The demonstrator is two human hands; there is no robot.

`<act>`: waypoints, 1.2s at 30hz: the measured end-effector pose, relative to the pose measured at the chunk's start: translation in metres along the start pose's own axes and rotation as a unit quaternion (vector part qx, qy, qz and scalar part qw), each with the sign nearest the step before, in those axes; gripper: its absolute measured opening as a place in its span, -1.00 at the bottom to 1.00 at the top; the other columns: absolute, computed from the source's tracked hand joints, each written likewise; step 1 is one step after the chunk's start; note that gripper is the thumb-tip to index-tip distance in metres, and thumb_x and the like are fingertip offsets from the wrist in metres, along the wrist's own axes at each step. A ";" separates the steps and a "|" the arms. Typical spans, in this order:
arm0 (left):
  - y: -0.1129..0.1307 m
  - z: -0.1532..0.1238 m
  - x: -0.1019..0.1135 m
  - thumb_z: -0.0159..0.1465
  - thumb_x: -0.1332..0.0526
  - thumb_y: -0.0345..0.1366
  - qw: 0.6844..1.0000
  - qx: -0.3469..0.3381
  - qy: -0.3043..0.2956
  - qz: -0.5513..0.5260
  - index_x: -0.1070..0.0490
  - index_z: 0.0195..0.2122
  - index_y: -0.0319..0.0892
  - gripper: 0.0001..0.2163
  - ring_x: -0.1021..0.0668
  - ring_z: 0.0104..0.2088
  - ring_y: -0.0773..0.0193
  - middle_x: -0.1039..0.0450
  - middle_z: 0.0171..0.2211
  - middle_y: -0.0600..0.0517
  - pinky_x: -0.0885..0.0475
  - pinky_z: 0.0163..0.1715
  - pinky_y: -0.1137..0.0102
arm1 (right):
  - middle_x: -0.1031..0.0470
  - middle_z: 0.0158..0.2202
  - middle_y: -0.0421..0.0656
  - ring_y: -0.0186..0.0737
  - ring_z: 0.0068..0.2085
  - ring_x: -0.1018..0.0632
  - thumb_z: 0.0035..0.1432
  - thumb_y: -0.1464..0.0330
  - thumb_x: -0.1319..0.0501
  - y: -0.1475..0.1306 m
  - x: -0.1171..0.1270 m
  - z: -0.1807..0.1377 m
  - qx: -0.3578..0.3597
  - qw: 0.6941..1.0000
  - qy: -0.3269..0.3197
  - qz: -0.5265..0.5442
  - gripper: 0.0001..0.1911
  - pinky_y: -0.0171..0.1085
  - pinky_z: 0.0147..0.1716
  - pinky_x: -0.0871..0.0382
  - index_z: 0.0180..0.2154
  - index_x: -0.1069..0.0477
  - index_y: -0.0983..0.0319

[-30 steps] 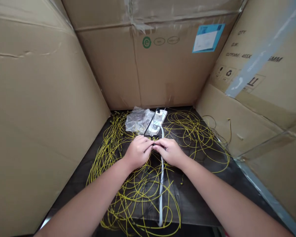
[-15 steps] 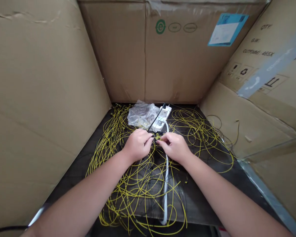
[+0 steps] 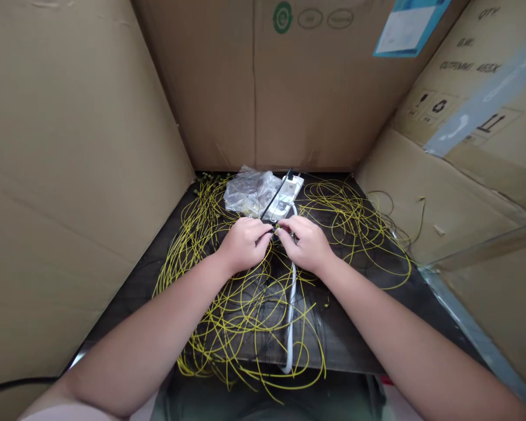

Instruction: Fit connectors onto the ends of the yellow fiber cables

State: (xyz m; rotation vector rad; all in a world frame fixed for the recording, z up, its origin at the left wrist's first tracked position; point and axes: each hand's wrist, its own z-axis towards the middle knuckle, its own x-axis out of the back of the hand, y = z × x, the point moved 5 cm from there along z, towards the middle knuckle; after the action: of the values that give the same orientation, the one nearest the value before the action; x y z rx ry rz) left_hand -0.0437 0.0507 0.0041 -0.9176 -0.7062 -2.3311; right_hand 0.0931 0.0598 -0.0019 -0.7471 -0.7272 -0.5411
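Yellow wires and a white cable reach the near edge of the bench. Farther in, the left hand and right hand nearly meet, each grip pinched on small dark pieces, too tiny to identify, just before a white power strip and plastic bag.
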 end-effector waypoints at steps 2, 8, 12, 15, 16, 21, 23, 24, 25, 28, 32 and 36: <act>0.001 0.000 0.001 0.20 -0.09 -0.39 1.000 0.002 0.009 -0.007 -0.44 -0.22 -0.23 -0.81 -0.49 -0.40 0.27 -0.49 -0.41 -0.03 -0.40 -0.32 0.30 | -0.43 -0.33 -0.09 -0.22 -0.28 -0.42 0.17 0.34 -0.06 -0.006 0.002 -0.001 0.023 0.999 -0.002 0.026 -0.81 -0.24 -0.24 -0.30 -0.27 -0.41 0.26; 0.003 0.001 -0.001 0.21 -0.07 -0.37 1.000 -0.017 0.002 -0.008 -0.43 -0.15 -0.24 -0.77 -0.47 -0.45 0.30 -0.46 -0.46 -0.01 -0.39 -0.38 0.33 | -0.39 -0.43 -0.13 -0.28 -0.36 -0.38 0.18 0.31 -0.07 -0.009 0.000 -0.002 0.068 0.995 0.002 0.067 -0.80 -0.26 -0.29 -0.27 -0.36 -0.39 0.27; 0.003 0.001 -0.003 0.22 -0.08 -0.37 1.000 -0.029 -0.001 -0.008 -0.44 -0.15 -0.24 -0.77 -0.47 -0.44 0.31 -0.47 -0.45 -0.01 -0.38 -0.36 0.34 | -0.33 -0.49 -0.16 -0.30 -0.40 -0.34 0.20 0.35 -0.03 -0.007 -0.002 -0.003 0.072 0.995 0.024 0.057 -0.77 -0.27 -0.33 -0.25 -0.45 -0.36 0.26; 0.004 0.002 -0.002 0.22 -0.09 -0.35 0.999 -0.036 -0.007 -0.002 -0.45 -0.17 -0.20 -0.79 -0.48 -0.42 0.32 -0.49 -0.44 0.01 -0.37 -0.32 0.34 | -0.31 -0.51 -0.16 -0.31 -0.42 -0.31 0.19 0.37 -0.03 -0.007 -0.002 -0.003 0.085 0.994 0.029 0.058 -0.77 -0.27 -0.35 -0.23 -0.48 -0.32 0.25; 0.005 0.003 -0.002 0.22 -0.09 -0.35 0.999 -0.039 -0.011 0.001 -0.46 -0.18 -0.18 -0.79 -0.48 -0.41 0.32 -0.49 -0.44 0.02 -0.36 -0.30 0.34 | -0.30 -0.51 -0.17 -0.31 -0.43 -0.30 0.18 0.37 -0.04 -0.007 -0.001 -0.003 0.091 0.993 0.033 0.061 -0.78 -0.27 -0.36 -0.23 -0.49 -0.31 0.25; 0.007 0.005 0.003 0.21 -0.11 -0.34 0.999 -0.050 -0.015 0.005 -0.47 -0.22 -0.16 -0.83 -0.48 -0.39 0.33 -0.51 -0.41 0.05 -0.33 -0.27 0.35 | -0.22 -0.55 -0.20 -0.33 -0.46 -0.26 0.16 0.39 -0.04 -0.010 0.009 -0.006 0.128 0.987 0.061 0.079 -0.78 -0.26 -0.37 -0.22 -0.54 -0.20 0.23; 0.004 0.005 0.008 0.21 -0.12 -0.35 0.999 -0.046 0.002 0.008 -0.46 -0.23 -0.17 -0.84 -0.48 -0.37 0.32 -0.51 -0.38 0.04 -0.32 -0.25 0.34 | -0.19 -0.56 -0.21 -0.33 -0.45 -0.27 0.16 0.39 -0.05 -0.009 0.017 -0.008 0.127 0.984 0.090 0.092 -0.77 -0.26 -0.37 -0.23 -0.54 -0.17 0.23; 0.002 0.005 0.010 0.21 -0.12 -0.35 0.999 -0.041 0.012 0.012 -0.46 -0.24 -0.17 -0.84 -0.48 -0.36 0.32 -0.50 -0.37 0.03 -0.32 -0.24 0.34 | -0.19 -0.55 -0.21 -0.33 -0.45 -0.28 0.16 0.38 -0.04 -0.008 0.022 -0.008 0.118 0.981 0.112 0.105 -0.77 -0.25 -0.37 -0.24 -0.54 -0.17 0.23; 0.000 0.005 0.013 0.21 -0.12 -0.35 0.999 -0.033 0.023 0.017 -0.46 -0.24 -0.17 -0.84 -0.48 -0.34 0.31 -0.50 -0.36 0.03 -0.32 -0.23 0.33 | -0.21 -0.53 -0.20 -0.32 -0.43 -0.30 0.17 0.36 -0.04 -0.005 0.027 -0.009 0.101 0.977 0.137 0.126 -0.77 -0.25 -0.36 -0.25 -0.53 -0.17 0.23; -0.006 0.005 0.019 0.20 -0.12 -0.35 0.998 -0.013 0.051 0.032 -0.46 -0.25 -0.16 -0.85 -0.48 -0.31 0.28 -0.50 -0.35 0.01 -0.32 -0.21 0.32 | -0.30 -0.40 -0.15 -0.30 -0.34 -0.39 0.21 0.26 0.01 0.007 0.040 -0.007 0.026 0.949 0.211 0.234 -0.75 -0.22 -0.30 -0.30 -0.48 -0.17 0.22; -0.010 0.005 0.022 0.21 -0.12 -0.34 0.997 0.003 0.073 0.036 -0.45 -0.25 -0.14 -0.85 -0.47 -0.31 0.27 -0.48 -0.36 0.01 -0.33 -0.22 0.33 | -0.32 -0.37 -0.15 -0.29 -0.31 -0.43 0.22 0.17 0.05 0.025 0.053 0.003 -0.075 0.880 0.238 0.404 -0.70 -0.22 -0.29 -0.35 -0.47 -0.12 0.20; -0.015 0.006 0.024 0.23 -0.10 -0.32 0.996 0.017 0.079 0.032 -0.44 -0.25 -0.12 -0.85 -0.47 -0.31 0.27 -0.47 -0.36 0.02 -0.33 -0.22 0.33 | -0.12 -0.57 -0.27 -0.45 -0.58 -0.27 0.22 0.33 0.13 0.046 0.076 0.010 -0.184 0.764 0.286 0.548 -0.72 -0.31 -0.45 -0.32 -0.54 0.06 0.19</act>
State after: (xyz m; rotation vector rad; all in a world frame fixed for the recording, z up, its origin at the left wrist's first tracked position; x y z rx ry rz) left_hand -0.0662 0.0586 0.0212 -0.7208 -0.6387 -2.2982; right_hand 0.1680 0.0815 0.0413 -1.1495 0.4623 0.2082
